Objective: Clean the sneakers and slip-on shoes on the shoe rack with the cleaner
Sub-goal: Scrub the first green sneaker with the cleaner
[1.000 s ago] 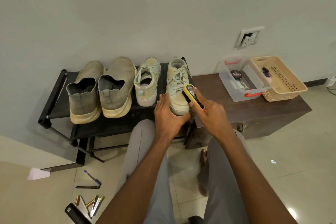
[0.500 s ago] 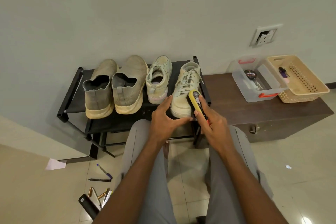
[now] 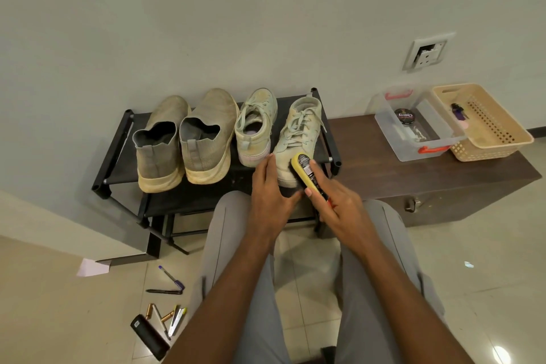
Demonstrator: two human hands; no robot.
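- Head view: a black shoe rack stands against the wall at centre left of the frame, with four shoes in a row on its top shelf.
- Two grey slip-ons sit at the left of the row, heels toward the camera; two pale laced sneakers sit at the right.
- The left hand rests on the heel end of the right sneaker, fingers fairly straight along its left side.
- The right hand grips the cleaner, a yellow-edged applicator with a dark label, whose tip touches the same sneaker's heel side.
- The left sneaker stands just beside it, untouched.
- A brown worktop at right carries a clear box holding a round tin, and a beige basket.
- Pens and small items lie on the floor at lower left.
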